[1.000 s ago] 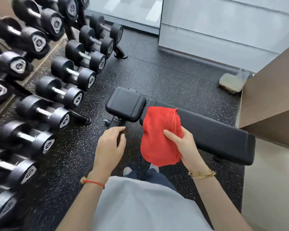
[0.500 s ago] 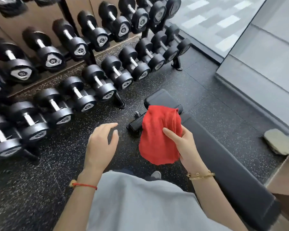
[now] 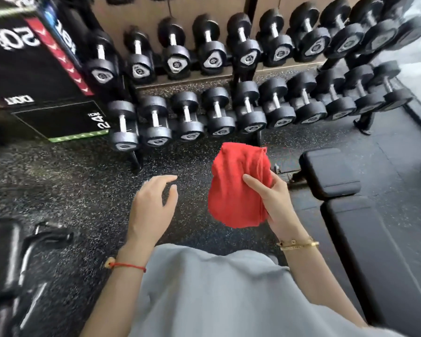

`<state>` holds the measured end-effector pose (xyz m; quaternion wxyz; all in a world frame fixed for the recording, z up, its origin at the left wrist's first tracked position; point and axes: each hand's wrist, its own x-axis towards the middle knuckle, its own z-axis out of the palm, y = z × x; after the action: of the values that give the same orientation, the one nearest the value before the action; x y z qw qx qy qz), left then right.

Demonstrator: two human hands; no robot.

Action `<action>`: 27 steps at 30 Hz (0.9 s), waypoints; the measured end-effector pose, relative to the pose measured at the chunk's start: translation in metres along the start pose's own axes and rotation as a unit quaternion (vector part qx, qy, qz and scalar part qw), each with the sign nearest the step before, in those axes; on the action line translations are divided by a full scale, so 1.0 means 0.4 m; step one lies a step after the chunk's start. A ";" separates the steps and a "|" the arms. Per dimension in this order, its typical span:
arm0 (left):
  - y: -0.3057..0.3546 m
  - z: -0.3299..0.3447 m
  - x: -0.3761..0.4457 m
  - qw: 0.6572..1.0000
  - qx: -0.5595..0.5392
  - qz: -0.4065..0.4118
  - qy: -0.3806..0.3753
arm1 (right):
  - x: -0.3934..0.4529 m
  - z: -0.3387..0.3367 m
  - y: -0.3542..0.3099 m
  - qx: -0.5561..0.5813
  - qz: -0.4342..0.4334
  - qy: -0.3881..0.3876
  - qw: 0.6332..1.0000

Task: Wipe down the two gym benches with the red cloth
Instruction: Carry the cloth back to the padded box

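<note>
My right hand (image 3: 276, 203) grips the folded red cloth (image 3: 236, 188) and holds it in the air in front of my chest, above the floor. A black padded gym bench (image 3: 365, 229) lies at the right, with its small seat pad (image 3: 331, 171) at the far end. The cloth hangs just left of that bench and does not touch it. My left hand (image 3: 151, 205) hovers beside the cloth with loosely bent fingers and holds nothing. At the lower left a blurred black metal frame (image 3: 17, 261) shows, perhaps part of another bench.
A two-tier rack of black dumbbells (image 3: 216, 113) runs across the far side, its feet standing on the speckled rubber floor (image 3: 83, 181). A black plyo box (image 3: 34, 76) with printed numbers stands at the far left. My grey shirt fills the bottom of the view.
My view has swung left: the bench slid from the centre to the right edge, and the dumbbell rack and plyo box came into view. Both hands keep their pose with the cloth.
</note>
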<state>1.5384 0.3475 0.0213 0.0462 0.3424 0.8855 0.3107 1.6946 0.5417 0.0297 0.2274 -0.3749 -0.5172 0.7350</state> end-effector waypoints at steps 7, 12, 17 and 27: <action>-0.301 -0.229 -0.115 0.996 0.028 -0.079 0.038 | -0.058 0.361 0.134 -0.020 0.039 -0.072 0.996; -0.467 -0.354 -0.168 0.986 0.030 -0.151 0.071 | -0.074 0.568 0.172 -0.051 0.075 -0.146 0.985; -0.600 -0.438 -0.198 0.969 0.027 -0.216 0.119 | -0.049 0.758 0.189 -0.079 0.091 -0.210 0.970; -0.843 -0.572 -0.033 0.937 0.017 -0.300 0.179 | 0.145 1.166 0.234 -0.109 0.104 -0.285 0.947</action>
<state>1.2864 0.0274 0.0070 -0.0279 0.0003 0.9459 0.3231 1.2972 0.2747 0.0102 -0.0499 -0.2240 -0.5954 0.7699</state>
